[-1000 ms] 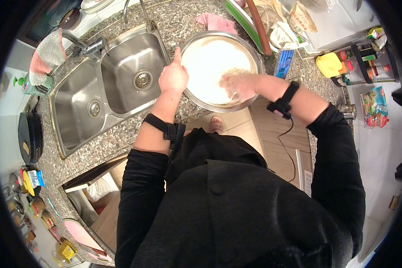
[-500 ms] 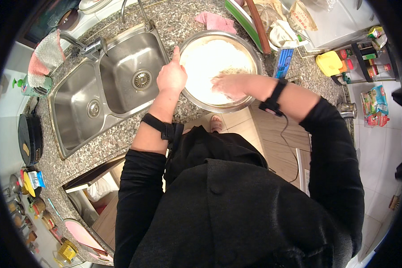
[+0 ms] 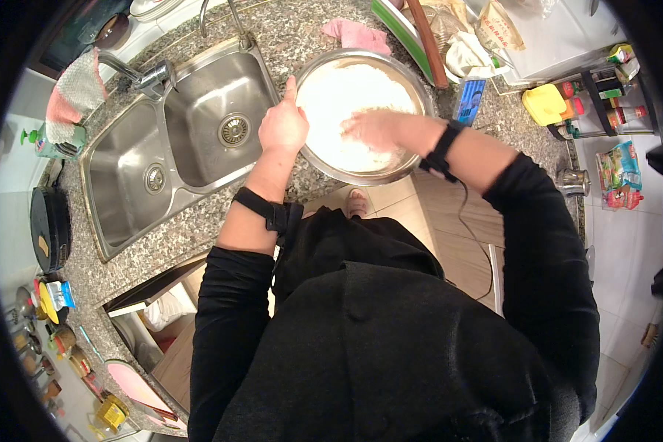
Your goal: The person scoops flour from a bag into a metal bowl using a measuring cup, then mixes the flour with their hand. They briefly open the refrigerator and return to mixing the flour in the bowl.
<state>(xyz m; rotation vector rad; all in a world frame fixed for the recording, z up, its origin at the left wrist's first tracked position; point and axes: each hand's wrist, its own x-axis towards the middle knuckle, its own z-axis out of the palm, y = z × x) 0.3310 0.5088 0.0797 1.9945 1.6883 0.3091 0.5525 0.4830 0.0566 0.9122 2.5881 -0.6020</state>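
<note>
Bowl [image 3: 365,177] sat on the counter [image 3: 291,37]. Left hand [image 3: 283,127] met its rim, index straight, other fingers folded (grip unclear). Right hand [image 3: 376,131] worked white powder [image 3: 350,85], fingers loosely bent, hold untellable. Steady rim, low sweeps seemed best.

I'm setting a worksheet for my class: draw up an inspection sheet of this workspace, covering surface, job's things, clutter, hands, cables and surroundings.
Surface: speckled stone countertop.
Job's things: wide metal bowl holding white powder.
Clutter: pink cloth beyond the bowl; blue-faced object to its right, kind unclear.
Left hand: at the bowl's left rim, index finger extended.
Right hand: inside the bowl, at the powder; blurred, fingers unclear.
Cables: one dark cable hangs from the right forearm's black band; far end hidden.
Surroundings: double sink at left; rack of jars at right.
</note>
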